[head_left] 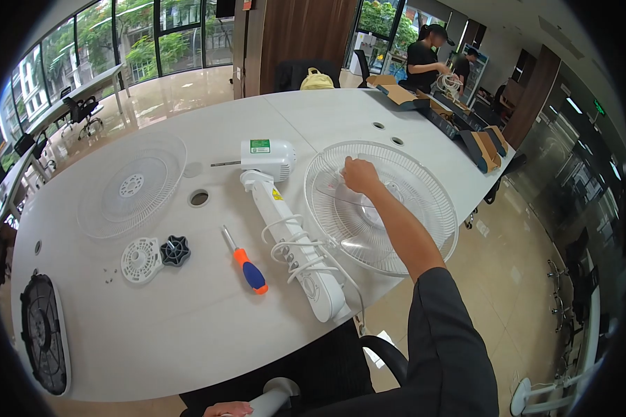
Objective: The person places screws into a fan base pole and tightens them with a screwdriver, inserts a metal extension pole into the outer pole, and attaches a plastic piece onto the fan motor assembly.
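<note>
My right hand [361, 175] is closed over the far left part of a round white fan grille [424, 208], its fingers pinching the clear fan blade [344, 196] that lies inside. At the bottom edge, my left hand [228, 409] shows only in part, beside a pale grey tube-like piece [273, 399]; its fingers are mostly out of view. Left of the grille lies the white fan stand [285, 236] with its motor head [268, 158] and a loosely coiled white cord [289, 247]. An orange and blue screwdriver [249, 270] rests nearby.
A second grille [133, 184], a white round plate [141, 260], a dark star-shaped knob [175, 251], small screws [108, 276] and an oval base [43, 333] lie on the table's left. Opened boxes [459, 125] stand far right, where a person [424, 62] holds a white coil.
</note>
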`<act>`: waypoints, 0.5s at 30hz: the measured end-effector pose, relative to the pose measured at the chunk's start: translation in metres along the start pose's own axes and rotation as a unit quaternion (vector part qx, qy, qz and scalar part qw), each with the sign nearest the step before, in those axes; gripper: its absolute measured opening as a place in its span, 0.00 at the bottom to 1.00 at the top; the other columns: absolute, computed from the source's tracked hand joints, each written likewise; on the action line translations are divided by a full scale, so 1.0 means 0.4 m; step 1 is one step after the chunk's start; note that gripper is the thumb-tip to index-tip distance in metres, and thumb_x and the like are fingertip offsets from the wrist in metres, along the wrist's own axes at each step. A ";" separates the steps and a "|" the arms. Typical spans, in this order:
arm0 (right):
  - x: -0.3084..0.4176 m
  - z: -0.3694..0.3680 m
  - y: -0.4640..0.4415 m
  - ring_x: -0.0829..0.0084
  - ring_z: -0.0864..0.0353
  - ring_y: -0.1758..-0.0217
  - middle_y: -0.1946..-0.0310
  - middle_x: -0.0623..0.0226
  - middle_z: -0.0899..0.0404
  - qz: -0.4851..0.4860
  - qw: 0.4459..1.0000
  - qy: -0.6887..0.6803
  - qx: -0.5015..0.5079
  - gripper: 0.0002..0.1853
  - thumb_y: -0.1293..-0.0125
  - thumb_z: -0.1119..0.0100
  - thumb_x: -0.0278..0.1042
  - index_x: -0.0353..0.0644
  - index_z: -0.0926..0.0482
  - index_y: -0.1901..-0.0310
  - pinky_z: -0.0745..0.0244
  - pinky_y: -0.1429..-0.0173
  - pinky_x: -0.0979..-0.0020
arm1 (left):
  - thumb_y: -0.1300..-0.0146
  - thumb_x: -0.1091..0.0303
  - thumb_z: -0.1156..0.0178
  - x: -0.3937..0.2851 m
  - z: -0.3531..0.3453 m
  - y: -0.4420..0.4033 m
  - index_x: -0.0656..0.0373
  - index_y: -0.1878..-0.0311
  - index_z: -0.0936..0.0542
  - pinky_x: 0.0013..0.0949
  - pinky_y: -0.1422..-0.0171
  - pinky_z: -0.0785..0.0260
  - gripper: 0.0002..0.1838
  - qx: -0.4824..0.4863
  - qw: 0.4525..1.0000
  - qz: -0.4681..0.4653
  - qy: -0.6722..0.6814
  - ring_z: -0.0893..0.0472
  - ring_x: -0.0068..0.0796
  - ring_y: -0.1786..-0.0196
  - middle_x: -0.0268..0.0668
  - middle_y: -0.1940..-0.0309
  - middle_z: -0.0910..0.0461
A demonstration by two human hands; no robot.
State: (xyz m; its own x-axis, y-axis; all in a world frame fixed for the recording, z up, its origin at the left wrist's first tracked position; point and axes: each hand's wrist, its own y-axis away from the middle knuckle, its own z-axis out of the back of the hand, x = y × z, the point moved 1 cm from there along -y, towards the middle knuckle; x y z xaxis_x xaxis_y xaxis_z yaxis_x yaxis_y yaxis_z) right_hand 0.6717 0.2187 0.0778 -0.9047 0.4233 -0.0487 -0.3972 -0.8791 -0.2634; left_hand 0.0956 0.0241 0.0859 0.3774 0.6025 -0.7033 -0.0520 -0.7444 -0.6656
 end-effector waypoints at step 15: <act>0.013 -0.031 -0.004 0.52 0.15 0.64 0.71 0.50 0.17 0.011 0.999 0.010 -0.039 0.18 0.31 0.47 0.44 0.33 0.25 0.62 0.22 0.59 0.54 | 0.35 0.68 0.44 -0.027 -0.015 0.003 0.63 0.50 0.29 0.35 0.64 0.23 0.13 0.013 0.997 0.067 -0.044 0.21 0.35 0.67 0.46 0.64 0.23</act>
State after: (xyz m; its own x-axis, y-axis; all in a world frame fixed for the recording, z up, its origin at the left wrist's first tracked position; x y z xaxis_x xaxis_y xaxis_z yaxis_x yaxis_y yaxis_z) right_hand 0.6694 0.2251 0.0660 -0.9096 0.4089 -0.0738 -0.3634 -0.8690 -0.3359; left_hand 0.0971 0.0151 0.0943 0.2836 0.5215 -0.8047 -0.1212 -0.8130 -0.5696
